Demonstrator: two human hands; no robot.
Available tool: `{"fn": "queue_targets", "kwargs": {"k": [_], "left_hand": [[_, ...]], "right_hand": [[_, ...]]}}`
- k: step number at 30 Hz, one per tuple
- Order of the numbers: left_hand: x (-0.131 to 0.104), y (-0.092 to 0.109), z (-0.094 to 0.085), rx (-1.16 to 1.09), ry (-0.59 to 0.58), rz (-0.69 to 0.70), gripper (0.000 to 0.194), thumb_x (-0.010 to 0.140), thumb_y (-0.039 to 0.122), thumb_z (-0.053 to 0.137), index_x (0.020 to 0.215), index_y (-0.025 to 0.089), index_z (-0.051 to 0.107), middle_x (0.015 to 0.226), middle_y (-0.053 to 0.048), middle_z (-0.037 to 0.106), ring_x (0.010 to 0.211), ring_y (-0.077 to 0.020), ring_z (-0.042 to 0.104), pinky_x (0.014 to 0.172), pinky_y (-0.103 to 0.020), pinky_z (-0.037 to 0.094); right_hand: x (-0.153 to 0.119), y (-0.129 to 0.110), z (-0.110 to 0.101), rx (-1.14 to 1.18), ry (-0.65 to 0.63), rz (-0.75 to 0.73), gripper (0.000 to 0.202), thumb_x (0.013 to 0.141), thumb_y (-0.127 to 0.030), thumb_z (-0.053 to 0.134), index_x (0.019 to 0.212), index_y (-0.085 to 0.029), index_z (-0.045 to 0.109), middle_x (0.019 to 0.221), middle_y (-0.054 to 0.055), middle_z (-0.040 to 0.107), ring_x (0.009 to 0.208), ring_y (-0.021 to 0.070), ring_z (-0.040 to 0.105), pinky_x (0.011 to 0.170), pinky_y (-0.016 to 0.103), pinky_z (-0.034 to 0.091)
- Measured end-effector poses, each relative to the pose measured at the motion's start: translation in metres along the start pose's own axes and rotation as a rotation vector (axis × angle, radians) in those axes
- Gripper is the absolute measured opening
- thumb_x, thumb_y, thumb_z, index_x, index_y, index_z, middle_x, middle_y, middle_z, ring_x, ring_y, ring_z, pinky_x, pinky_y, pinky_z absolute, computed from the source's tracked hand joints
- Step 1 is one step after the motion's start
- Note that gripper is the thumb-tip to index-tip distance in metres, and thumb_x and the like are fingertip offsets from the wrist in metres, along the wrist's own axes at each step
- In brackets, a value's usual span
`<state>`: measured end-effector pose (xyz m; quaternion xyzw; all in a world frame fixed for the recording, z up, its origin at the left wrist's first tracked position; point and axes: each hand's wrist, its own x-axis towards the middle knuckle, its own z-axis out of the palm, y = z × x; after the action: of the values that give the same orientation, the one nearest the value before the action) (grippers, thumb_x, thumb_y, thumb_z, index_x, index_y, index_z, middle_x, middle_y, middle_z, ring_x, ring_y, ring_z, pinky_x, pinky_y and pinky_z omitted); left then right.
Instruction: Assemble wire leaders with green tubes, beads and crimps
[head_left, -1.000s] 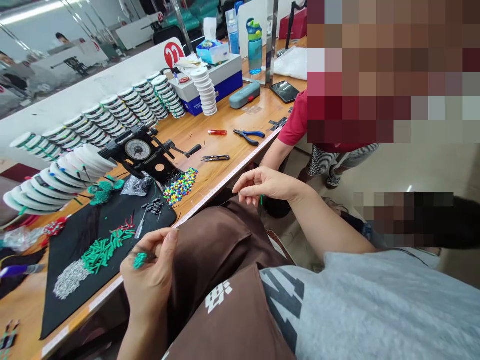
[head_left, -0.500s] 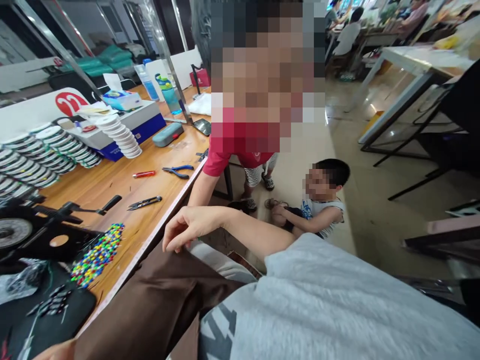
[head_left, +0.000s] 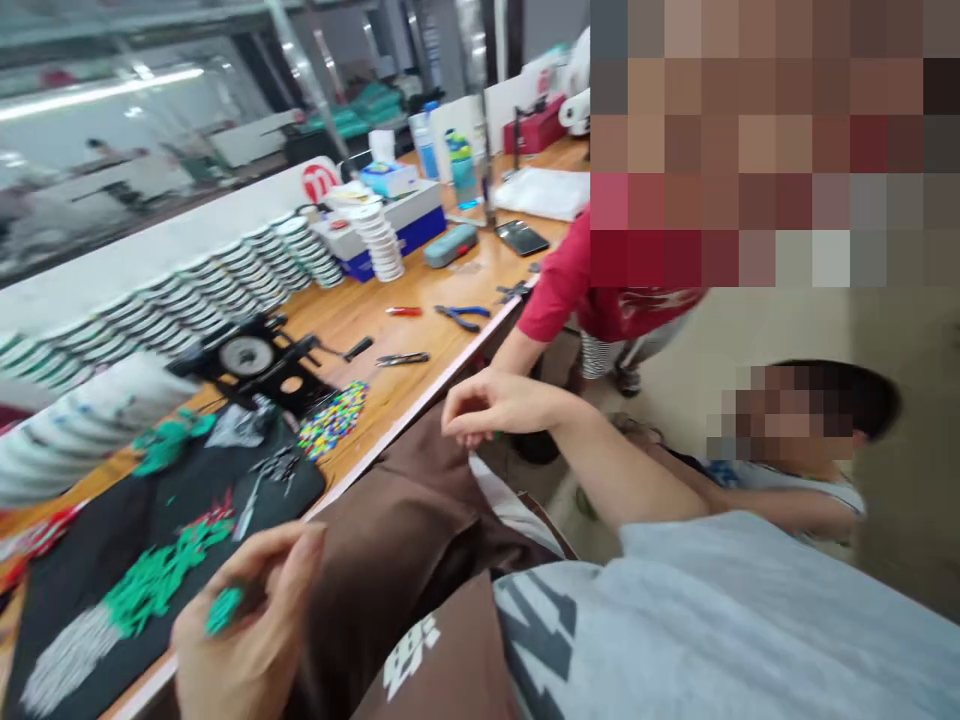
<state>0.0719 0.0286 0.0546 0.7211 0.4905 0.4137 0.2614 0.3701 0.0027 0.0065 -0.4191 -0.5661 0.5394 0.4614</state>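
My left hand (head_left: 247,620) is low in the view beside the bench edge, fingers curled and thumb alongside. A small teal-green bundle (head_left: 223,610) shows at its knuckles; blur hides how it is held. My right hand (head_left: 499,405) hangs bent at the wrist over my brown-covered knee, fingers curled, with a speck of green beneath them too small to name. Left of my left hand, a black mat (head_left: 135,510) carries a heap of green knotted cord pieces (head_left: 169,575), white cord pieces (head_left: 71,660) and a pale slim tool (head_left: 246,510).
Colourful beads (head_left: 334,415) lie beside a black winding device (head_left: 255,360). Farther along the bench are snips (head_left: 402,358), blue-handled pliers (head_left: 461,317) and stacked white spools (head_left: 187,285). A person in a red shirt (head_left: 559,285) leans at the bench; another person (head_left: 795,485) sits low to the right.
The view has swung left, bringing more of the mat into sight. My left hand has come up into view with the green bundle. My right hand keeps its bent pose over my knee.
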Motion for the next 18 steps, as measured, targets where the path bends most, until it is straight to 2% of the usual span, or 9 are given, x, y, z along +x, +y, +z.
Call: {"fn": "queue_targets", "kwargs": {"k": [4,9,13,15,18], "left_hand": [[-0.009,0.000,-0.006,0.037,-0.057,0.038,0.019,0.078,0.038,0.074,0.075,0.020,0.073,0.054,0.004,0.056,0.046,-0.0088,0.042,0.043,-0.019,0.033],[-0.007,-0.002,-0.008,-0.019,-0.058,0.010,0.021,0.080,0.040,0.073,0.075,0.019,0.072,0.049,0.006,0.044,0.044,-0.0087,0.033,0.042,-0.022,0.027],[-0.003,-0.012,-0.014,-0.050,-0.007,-0.030,0.023,0.079,0.042,0.074,0.079,0.019,0.073,0.050,0.006,0.044,0.046,-0.0096,0.035,0.044,-0.022,0.028],[-0.001,-0.018,-0.017,-0.064,0.023,-0.062,0.024,0.079,0.044,0.075,0.080,0.020,0.073,0.051,0.005,0.046,0.048,-0.0098,0.036,0.045,-0.023,0.029],[0.000,-0.027,-0.017,-0.086,0.052,-0.096,0.024,0.079,0.044,0.076,0.082,0.020,0.073,0.053,0.005,0.046,0.049,-0.0103,0.036,0.046,-0.023,0.028]], "right_hand": [[-0.004,-0.003,0.000,0.027,0.022,-0.046,0.020,0.085,-0.033,0.074,0.086,-0.014,0.067,0.073,0.000,0.069,0.062,0.0092,0.063,0.055,0.018,0.051],[-0.001,-0.002,0.009,0.021,0.000,0.005,0.031,0.081,-0.040,0.079,0.089,-0.012,0.069,0.072,0.001,0.069,0.060,0.0092,0.063,0.053,0.017,0.049],[0.003,0.000,0.015,0.144,-0.052,0.036,0.045,0.091,-0.055,0.066,0.100,-0.011,0.070,0.082,0.006,0.074,0.062,0.0102,0.067,0.055,0.018,0.052],[0.004,0.001,0.016,0.230,-0.094,0.054,0.050,0.094,-0.058,0.060,0.106,-0.011,0.070,0.086,0.009,0.075,0.064,0.0108,0.069,0.057,0.019,0.053],[0.005,0.002,0.018,0.285,-0.129,0.082,0.052,0.093,-0.059,0.061,0.108,-0.010,0.070,0.088,0.011,0.076,0.065,0.0118,0.070,0.061,0.021,0.056]]}}
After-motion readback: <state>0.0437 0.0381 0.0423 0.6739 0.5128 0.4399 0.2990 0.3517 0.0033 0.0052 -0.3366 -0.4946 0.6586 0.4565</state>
